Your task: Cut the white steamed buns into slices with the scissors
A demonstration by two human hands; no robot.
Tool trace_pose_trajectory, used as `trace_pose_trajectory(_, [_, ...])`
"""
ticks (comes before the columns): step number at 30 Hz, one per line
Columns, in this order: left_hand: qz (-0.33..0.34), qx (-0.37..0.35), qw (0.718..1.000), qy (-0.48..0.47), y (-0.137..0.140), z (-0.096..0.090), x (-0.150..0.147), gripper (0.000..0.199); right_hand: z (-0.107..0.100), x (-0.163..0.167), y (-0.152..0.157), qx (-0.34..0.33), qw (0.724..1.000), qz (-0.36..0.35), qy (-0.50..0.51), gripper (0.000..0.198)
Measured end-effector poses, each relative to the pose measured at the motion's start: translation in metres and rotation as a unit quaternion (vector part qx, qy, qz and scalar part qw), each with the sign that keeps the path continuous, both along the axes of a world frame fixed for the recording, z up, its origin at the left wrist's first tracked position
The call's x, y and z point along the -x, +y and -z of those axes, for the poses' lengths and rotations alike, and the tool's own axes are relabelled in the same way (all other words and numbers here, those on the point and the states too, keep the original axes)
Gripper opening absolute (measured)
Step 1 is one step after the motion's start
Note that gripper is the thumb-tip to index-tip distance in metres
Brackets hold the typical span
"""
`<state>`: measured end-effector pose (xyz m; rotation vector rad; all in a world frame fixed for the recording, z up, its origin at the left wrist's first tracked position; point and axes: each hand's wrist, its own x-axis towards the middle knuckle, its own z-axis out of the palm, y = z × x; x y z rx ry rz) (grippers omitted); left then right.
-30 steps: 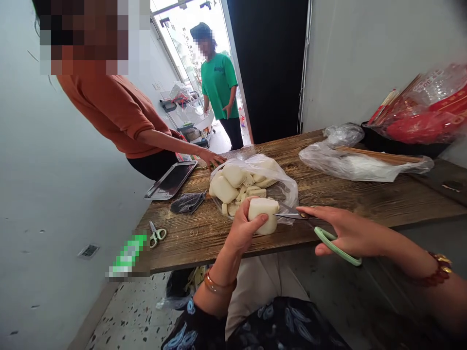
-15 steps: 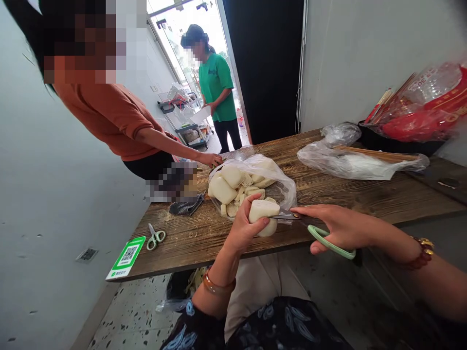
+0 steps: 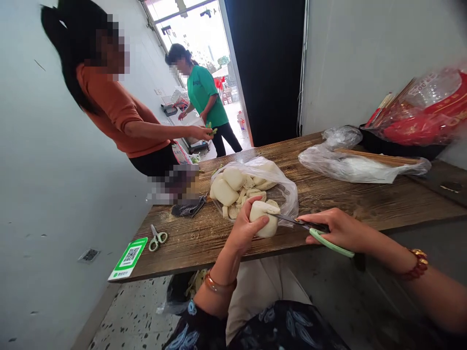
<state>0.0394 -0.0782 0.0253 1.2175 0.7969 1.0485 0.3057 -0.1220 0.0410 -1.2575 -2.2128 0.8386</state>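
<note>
My left hand (image 3: 245,224) grips a pale steamed bun (image 3: 265,226) above the table's near edge, thumb at the front and fingers behind. A cut runs across the bun's upper part. In my right hand (image 3: 337,228) are scissors (image 3: 326,241) with light green handles. Their blades are closed together, with the tips at the cut in the bun. Just beyond lies a clear plastic bag (image 3: 290,192) holding several whole buns (image 3: 224,191) and cut slices (image 3: 242,196).
On the wooden table (image 3: 215,243) lie small scissors (image 3: 157,238), a QR code card (image 3: 129,257) and a dark cloth (image 3: 188,206). Skewers in a plastic bag (image 3: 365,165) and a black tray (image 3: 401,143) are at right. Two people stand beyond, one in orange (image 3: 113,112), one in green (image 3: 206,92).
My right hand has closed the scissors, whose handles and blades were apart. The person in orange has lifted a hand off the table with green pieces in it. The person in green leans further left.
</note>
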Motion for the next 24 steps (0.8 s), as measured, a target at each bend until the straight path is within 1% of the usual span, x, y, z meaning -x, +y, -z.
trace_pose_trajectory(5, [0.039,0.036,0.998,-0.041,0.006,0.005,0.003,0.062,0.007,0.001,-0.001,-0.009,0.999,0.039,0.016,0.05])
trace_pose_trajectory(9, [0.034,0.051,0.997,-0.043,0.007,0.008,0.002,0.058,0.007,0.001,-0.002,-0.006,0.998,0.053,0.031,0.048])
trace_pose_trajectory(12, [0.019,0.034,0.998,-0.048,0.006,0.007,0.0,0.056,0.003,0.002,-0.004,0.001,0.998,0.057,0.022,0.053])
trace_pose_trajectory(16, [0.015,0.029,0.998,-0.051,0.004,0.004,-0.002,0.053,-0.002,0.003,-0.004,0.02,0.999,0.026,0.018,0.067])
trace_pose_trajectory(20, [0.01,0.032,0.999,-0.032,0.002,0.002,-0.002,0.05,-0.003,0.004,0.0,0.023,1.0,0.002,-0.001,0.081])
trace_pose_trajectory(24, [0.009,0.025,0.999,-0.032,0.002,0.002,-0.001,0.047,-0.005,0.004,0.003,0.046,0.999,-0.021,-0.01,0.087])
